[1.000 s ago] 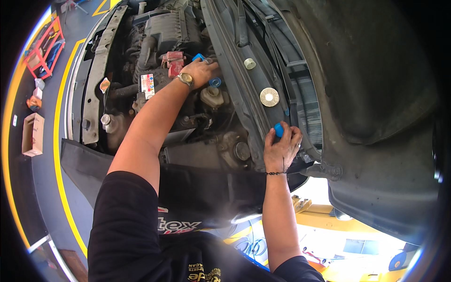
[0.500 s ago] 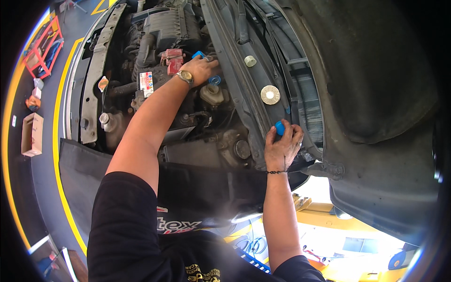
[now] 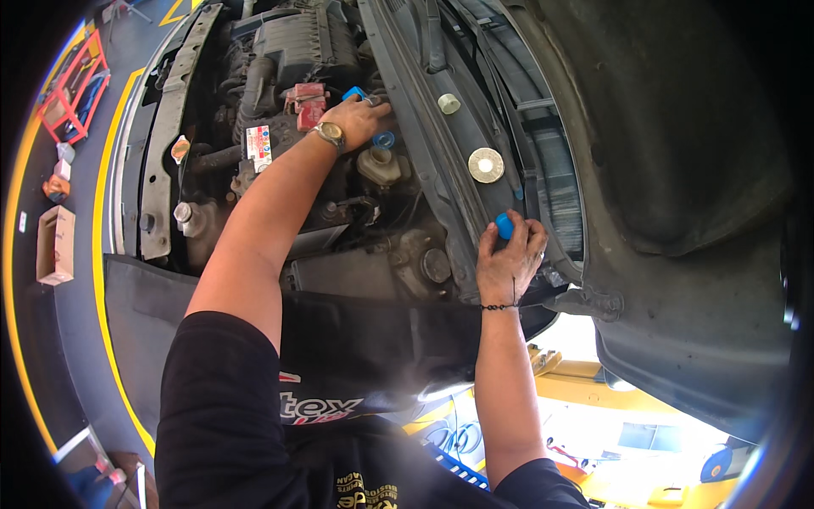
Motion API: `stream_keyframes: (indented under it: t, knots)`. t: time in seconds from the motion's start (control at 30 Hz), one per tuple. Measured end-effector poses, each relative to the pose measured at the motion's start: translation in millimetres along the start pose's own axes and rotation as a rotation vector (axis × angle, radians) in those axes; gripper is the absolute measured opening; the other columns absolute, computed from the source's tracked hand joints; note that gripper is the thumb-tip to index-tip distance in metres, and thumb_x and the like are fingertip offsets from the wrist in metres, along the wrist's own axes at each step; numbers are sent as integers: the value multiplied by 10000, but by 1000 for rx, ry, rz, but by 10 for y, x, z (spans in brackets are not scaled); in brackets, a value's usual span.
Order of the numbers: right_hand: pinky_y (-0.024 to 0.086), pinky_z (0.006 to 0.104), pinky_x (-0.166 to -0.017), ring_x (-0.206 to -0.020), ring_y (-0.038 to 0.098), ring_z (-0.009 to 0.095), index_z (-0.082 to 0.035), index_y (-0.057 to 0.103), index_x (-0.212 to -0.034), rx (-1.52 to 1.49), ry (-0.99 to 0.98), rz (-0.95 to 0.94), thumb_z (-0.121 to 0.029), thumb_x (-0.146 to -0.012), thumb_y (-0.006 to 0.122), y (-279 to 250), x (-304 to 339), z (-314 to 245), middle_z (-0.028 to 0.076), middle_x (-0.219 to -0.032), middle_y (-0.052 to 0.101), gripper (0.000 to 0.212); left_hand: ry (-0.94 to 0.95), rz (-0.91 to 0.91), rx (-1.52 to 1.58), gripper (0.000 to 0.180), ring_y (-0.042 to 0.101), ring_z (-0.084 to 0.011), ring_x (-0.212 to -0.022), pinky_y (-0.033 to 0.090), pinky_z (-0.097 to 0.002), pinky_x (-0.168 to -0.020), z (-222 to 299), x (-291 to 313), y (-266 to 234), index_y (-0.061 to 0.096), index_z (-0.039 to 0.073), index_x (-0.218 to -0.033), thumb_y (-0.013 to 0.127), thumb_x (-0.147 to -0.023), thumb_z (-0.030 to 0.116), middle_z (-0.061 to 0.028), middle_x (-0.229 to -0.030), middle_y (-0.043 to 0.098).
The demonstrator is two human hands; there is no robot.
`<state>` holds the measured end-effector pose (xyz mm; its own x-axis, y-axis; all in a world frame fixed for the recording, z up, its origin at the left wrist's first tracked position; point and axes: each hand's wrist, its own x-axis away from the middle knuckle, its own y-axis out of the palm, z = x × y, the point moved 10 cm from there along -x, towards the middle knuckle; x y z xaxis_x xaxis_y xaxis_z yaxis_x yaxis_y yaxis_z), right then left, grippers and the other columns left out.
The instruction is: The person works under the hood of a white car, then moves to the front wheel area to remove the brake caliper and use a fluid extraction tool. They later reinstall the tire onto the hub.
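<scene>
My left hand is closed round a blue object, mostly hidden behind my fingers; its kind cannot be made out. Just below that hand, a see-through blue ring-shaped piece sits over the neck of a pale fluid reservoir. Whether the ring belongs to the held object is unclear. Between the thumb and fingers of my right hand is a small blue cap, held above the cowl panel. A round, light-coloured cap and a smaller whitish cap lie on that panel.
The engine, a red battery terminal cover and another reservoir with a dark cap surround my left arm. The raised hood stands at the right. A black fender cover hangs over the near edge.
Both hands keep their grips with hardly any movement. The whole view has shifted slightly, so the engine bay appears a little further left and higher.
</scene>
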<state>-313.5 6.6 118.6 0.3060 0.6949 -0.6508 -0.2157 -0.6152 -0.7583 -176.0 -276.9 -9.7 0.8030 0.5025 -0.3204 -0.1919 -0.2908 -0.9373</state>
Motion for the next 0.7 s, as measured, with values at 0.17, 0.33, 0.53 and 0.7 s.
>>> stream_keyframes:
  t: [0.17,0.33,0.53,0.7]
  knots:
    - [456,485,-959,-1149,533,329,-137,666,-1192,-5,2,2,-236,-852,726,-15,2,-2,127,-1217,508,359,4,-37,-14,377,518,-231,-1312,424,-412,-1092,5,10,-34,693,260,-1273,539,-943,161,-27,-1435,511]
    - [455,487,-962,-1155,531,334,-138,664,-1196,12,-3,2,-240,-854,725,0,1,3,132,-1223,511,363,14,-9,44,375,535,-231,-1291,419,-416,-1098,37,27,-95,693,254,-1271,543,-940,162,-27,-1429,517]
    - [455,485,-963,-1158,531,333,-136,662,-1199,-2,-17,7,-234,-853,727,-7,-1,-3,133,-1220,513,365,25,-19,-3,364,535,-232,-1291,416,-421,-1100,-3,-16,67,695,246,-1264,538,-944,171,-31,-1406,538]
    - [458,482,-963,-1158,533,329,-138,663,-1198,3,0,-7,-237,-856,728,-7,-5,-1,128,-1221,510,362,31,-20,-6,359,524,-236,-1309,418,-414,-1104,-2,-24,102,696,248,-1260,533,-949,175,-28,-1430,528]
